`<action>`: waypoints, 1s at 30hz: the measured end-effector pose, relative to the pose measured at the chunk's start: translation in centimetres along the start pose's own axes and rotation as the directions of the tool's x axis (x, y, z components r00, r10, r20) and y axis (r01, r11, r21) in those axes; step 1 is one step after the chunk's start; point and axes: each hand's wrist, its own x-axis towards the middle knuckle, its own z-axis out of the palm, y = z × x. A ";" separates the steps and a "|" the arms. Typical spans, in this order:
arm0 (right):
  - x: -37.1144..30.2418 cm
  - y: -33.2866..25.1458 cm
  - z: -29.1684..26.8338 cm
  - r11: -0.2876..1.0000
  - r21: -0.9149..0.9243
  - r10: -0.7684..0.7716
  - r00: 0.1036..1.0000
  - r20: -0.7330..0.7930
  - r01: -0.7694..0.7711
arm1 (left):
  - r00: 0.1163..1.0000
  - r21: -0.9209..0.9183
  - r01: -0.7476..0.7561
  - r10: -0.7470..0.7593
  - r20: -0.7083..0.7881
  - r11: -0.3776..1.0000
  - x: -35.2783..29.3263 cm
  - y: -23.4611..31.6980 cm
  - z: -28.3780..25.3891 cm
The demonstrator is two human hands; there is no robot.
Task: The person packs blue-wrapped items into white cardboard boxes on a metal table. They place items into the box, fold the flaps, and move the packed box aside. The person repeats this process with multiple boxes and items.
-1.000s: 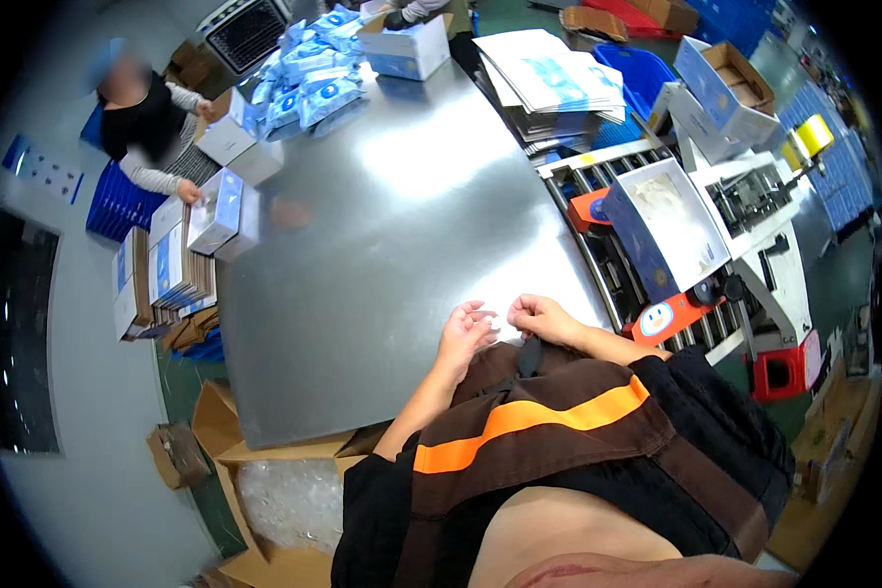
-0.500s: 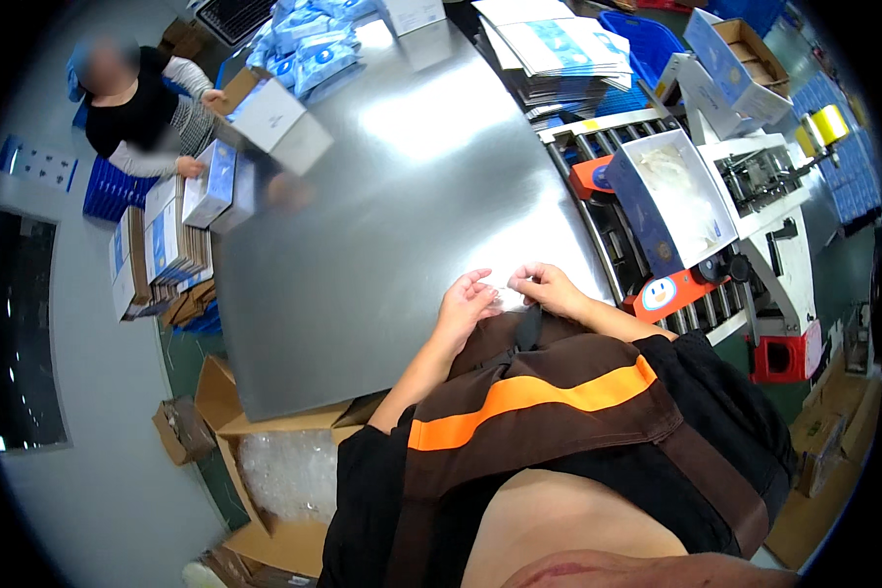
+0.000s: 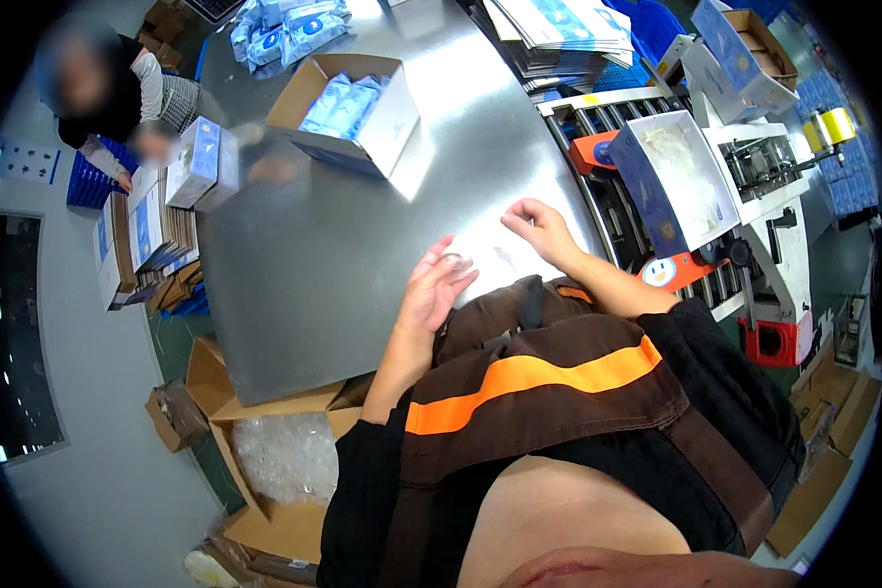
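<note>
My left hand (image 3: 433, 286) is raised over the near edge of the metal table (image 3: 314, 284), palm turned inward and fingers bent. A small clear, shiny piece (image 3: 459, 263) shows at its fingertips; its kind is hard to make out. To the right and a little farther forward, my right hand (image 3: 544, 233) has its fingers curled toward the thumb; whether something thin is in them cannot be seen. The hands are apart, with bright glare on the tabletop between them. Ahead stands an open carton (image 3: 387, 127) with blue soft packs (image 3: 343, 106) inside.
To the right, a roller conveyor with a taping machine (image 3: 764, 171) holds an open blue-and-white box (image 3: 671, 186). Flat cartons (image 3: 559, 39) are stacked behind it. A co-worker (image 3: 118, 88) stands far left beside a box (image 3: 194, 162). Clear plastic fills a cardboard box (image 3: 284, 456) below left.
My hands have drawn apart, the right moving forward and the left to the left. The open carton has come toward the table's middle, out of the co-worker's hands. The co-worker has shifted left.
</note>
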 end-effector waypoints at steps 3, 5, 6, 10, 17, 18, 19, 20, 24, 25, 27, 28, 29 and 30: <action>6.4 -4.6 3.6 0.776 -0.434 -0.434 0.887 0.158 0.457 | 0.989 -0.176 -0.147 0.141 -0.045 0.973 -1.9 2.0 -3.0; 11.4 -7.1 7.9 0.624 -0.455 -0.561 0.769 0.305 0.636 | 0.974 -0.197 -0.224 0.212 -0.081 0.954 -3.3 2.5 -5.2; 13.9 -7.5 10.1 0.543 -0.494 -0.626 0.720 0.299 0.678 | 0.967 -0.216 -0.251 0.237 -0.092 0.944 -3.9 2.9 -6.0; 22.9 -6.9 15.7 0.380 -0.716 -0.460 0.791 0.403 0.586 | 0.940 -0.305 -0.324 0.267 -0.214 0.896 -6.9 3.5 -7.3; 21.9 -4.2 13.4 0.341 -0.780 -0.124 0.848 0.516 0.524 | 0.805 0.024 -0.361 0.325 -0.496 0.932 -9.7 4.3 -8.8; 20.4 -3.2 11.5 0.304 -0.743 -0.171 0.801 0.573 0.596 | 0.800 0.133 -0.367 0.385 -0.459 0.921 -9.1 5.2 -8.9; 18.3 -2.9 9.1 0.297 -0.662 -0.259 0.726 0.637 0.688 | 0.766 0.277 -0.333 0.430 -0.478 0.901 -8.5 6.8 -7.7; 15.9 -2.9 7.0 0.284 -0.650 -0.245 0.709 0.661 0.705 | 0.748 0.416 -0.316 0.494 -0.443 0.852 -7.5 8.7 -5.8; 6.4 -2.4 -0.7 0.338 -0.553 -0.174 0.628 0.758 0.761 | 0.828 0.607 -0.344 0.536 -0.164 0.717 -3.6 13.0 -1.2; 4.7 -1.6 -2.5 0.337 -0.556 -0.129 0.622 0.772 0.760 | 0.850 0.626 -0.284 0.493 -0.187 0.726 -2.2 13.3 -0.5; 3.0 -3.1 -5.7 0.510 -0.478 0.024 0.544 0.839 0.715 | 0.887 0.662 -0.161 0.402 -0.229 0.732 0.7 12.9 0.7; 2.5 -4.6 -6.7 0.747 -0.410 0.035 0.584 0.811 0.524 | 0.888 0.752 -0.155 0.423 -0.178 0.641 1.8 12.1 1.3; 2.2 -5.9 -7.2 0.914 -0.290 0.054 0.624 0.780 0.284 | 0.883 0.928 -0.047 0.449 -0.134 0.369 3.0 11.2 1.9; 2.7 -6.3 -7.7 0.982 -0.190 0.138 0.662 0.737 0.006 | 0.830 0.997 -0.019 0.555 0.058 -0.075 3.3 9.8 2.3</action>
